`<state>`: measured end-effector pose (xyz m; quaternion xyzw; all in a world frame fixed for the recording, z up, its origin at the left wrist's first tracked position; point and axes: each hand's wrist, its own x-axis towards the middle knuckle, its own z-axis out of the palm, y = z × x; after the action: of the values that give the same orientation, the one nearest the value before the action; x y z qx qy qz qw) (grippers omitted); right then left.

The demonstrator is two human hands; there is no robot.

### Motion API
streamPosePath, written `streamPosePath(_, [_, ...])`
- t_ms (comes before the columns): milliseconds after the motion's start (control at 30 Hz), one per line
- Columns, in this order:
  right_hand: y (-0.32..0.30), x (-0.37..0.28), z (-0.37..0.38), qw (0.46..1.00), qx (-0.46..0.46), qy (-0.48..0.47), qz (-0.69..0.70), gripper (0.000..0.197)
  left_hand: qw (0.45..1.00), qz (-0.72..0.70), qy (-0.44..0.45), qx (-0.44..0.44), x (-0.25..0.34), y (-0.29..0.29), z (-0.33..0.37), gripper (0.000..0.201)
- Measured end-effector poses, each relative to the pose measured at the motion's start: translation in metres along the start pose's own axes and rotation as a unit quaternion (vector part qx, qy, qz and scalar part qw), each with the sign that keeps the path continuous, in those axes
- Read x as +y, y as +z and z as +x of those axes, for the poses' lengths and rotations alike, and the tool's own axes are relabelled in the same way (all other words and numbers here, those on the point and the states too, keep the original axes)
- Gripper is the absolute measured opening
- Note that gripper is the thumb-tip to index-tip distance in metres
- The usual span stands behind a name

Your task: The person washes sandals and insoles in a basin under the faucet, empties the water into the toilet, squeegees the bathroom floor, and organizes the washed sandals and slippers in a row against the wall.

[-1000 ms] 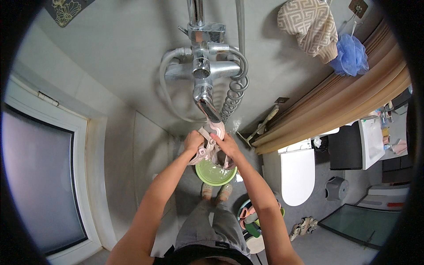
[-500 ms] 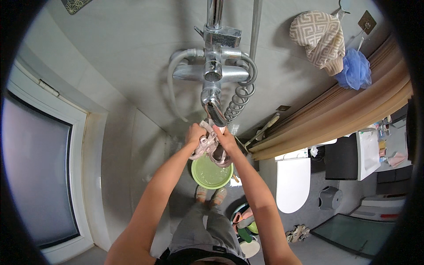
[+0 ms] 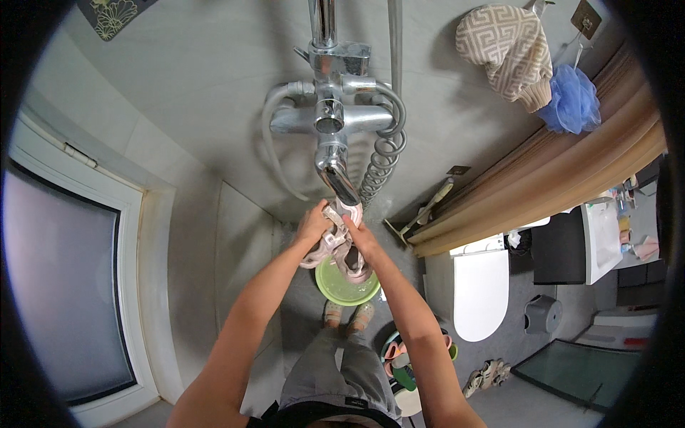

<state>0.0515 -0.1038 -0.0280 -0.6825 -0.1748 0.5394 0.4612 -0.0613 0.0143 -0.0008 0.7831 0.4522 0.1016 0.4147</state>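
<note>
Gripping the pale pink cloth at the centre of the frame, my left hand is curled around its left folds and my right hand around its right, close beneath the chrome spout, while its loose loops hang over the green basin lower down. I judge the step in hand to be rinsing, though I can't make out a clear stream; the next move calls for turning the bunched folds without losing either grip. Farther off, right of centre, stands the white toilet.
</note>
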Motion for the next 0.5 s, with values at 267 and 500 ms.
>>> streamPosePath(267, [-0.001, -0.006, -0.019, 0.998, 0.026, -0.016, 0.052, 0.068, 0.995, 0.075, 0.028, -0.058, 0.016, -0.011, -0.002, 0.047])
streamPosePath(500, [-0.005, 0.013, -0.004, 0.987, 0.091, -0.080, -0.101, 0.064, 0.966, 0.096, 0.192, 0.147, 0.011, -0.021, -0.030, 0.033])
